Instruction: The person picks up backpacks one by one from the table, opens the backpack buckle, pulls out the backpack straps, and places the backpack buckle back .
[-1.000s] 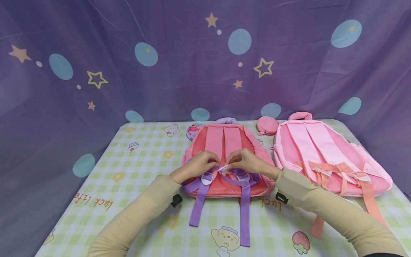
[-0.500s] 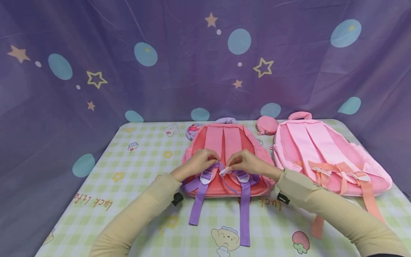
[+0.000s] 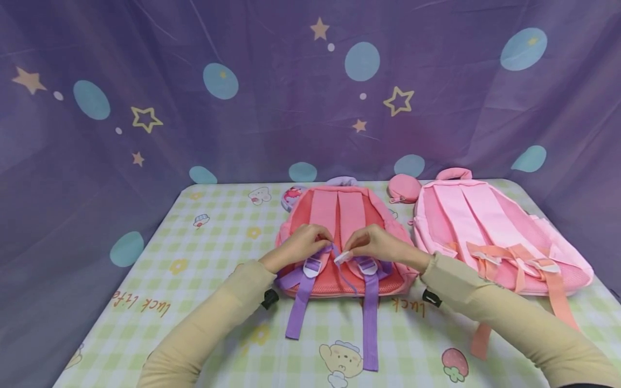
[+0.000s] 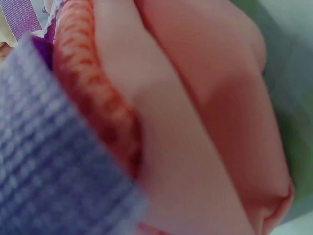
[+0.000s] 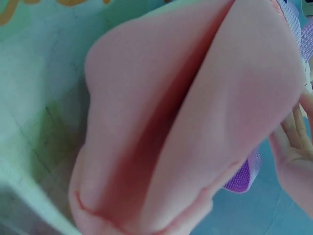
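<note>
In the head view a coral-pink backpack [image 3: 326,211] lies with its back panel and shoulder straps up, purple webbing hanging from its near end. Over its lower middle, my left hand [image 3: 302,245] pinches a thin purple strap [image 3: 346,282]. My right hand [image 3: 375,243] pinches a small white plastic buckle [image 3: 342,257] beside that strap. Whether the strap runs through the buckle is too small to tell. The left wrist view shows blurred purple webbing [image 4: 54,152] before the pink bag side [image 4: 146,117]. Part of a hand [image 5: 296,156] appears at the right wrist view's edge.
A light-pink backpack [image 3: 477,215] with orange straps [image 3: 558,296] lies on the right. Behind them sit a round pink pouch [image 3: 405,188] and a small patterned pouch [image 3: 292,197]. A checked cloth [image 3: 213,258] covers the table, with a purple curtain [image 3: 271,108] behind.
The purple strap's loop has dropped and narrowed below the buckle. My right hand has shifted slightly right with the buckle, which has turned; the left hand stays nearly still.
</note>
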### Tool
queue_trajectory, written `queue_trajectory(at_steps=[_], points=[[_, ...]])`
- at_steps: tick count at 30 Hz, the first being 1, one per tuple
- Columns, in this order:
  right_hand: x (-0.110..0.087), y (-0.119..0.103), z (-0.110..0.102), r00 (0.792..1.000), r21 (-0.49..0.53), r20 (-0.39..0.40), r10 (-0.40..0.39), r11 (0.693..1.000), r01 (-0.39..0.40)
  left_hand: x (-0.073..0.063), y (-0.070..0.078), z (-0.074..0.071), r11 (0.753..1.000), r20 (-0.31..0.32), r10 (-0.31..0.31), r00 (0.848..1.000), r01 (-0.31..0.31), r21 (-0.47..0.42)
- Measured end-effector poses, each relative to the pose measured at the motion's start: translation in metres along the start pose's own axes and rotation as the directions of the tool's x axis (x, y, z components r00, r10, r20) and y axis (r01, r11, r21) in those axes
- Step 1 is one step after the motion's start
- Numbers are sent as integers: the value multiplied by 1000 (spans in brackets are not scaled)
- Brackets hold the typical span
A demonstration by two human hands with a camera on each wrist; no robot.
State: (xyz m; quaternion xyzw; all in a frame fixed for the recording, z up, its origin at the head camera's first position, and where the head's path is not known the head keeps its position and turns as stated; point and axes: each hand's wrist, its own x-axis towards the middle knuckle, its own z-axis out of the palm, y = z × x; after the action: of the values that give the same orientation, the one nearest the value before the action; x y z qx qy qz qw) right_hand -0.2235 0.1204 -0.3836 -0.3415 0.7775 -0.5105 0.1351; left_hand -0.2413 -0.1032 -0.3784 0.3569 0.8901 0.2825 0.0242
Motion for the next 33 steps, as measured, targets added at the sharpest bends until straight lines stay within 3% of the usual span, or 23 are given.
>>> queue_trajectory(at_steps=[16, 33], points=[[-8, 1, -3, 1000, -21, 26, 8, 1000, -8, 3, -2, 1, 999, 31, -46, 998, 47, -24], [-17, 3, -3, 999, -20, 49, 5, 1000, -4, 5, -4, 4, 999, 32, -41, 999, 42, -6]])
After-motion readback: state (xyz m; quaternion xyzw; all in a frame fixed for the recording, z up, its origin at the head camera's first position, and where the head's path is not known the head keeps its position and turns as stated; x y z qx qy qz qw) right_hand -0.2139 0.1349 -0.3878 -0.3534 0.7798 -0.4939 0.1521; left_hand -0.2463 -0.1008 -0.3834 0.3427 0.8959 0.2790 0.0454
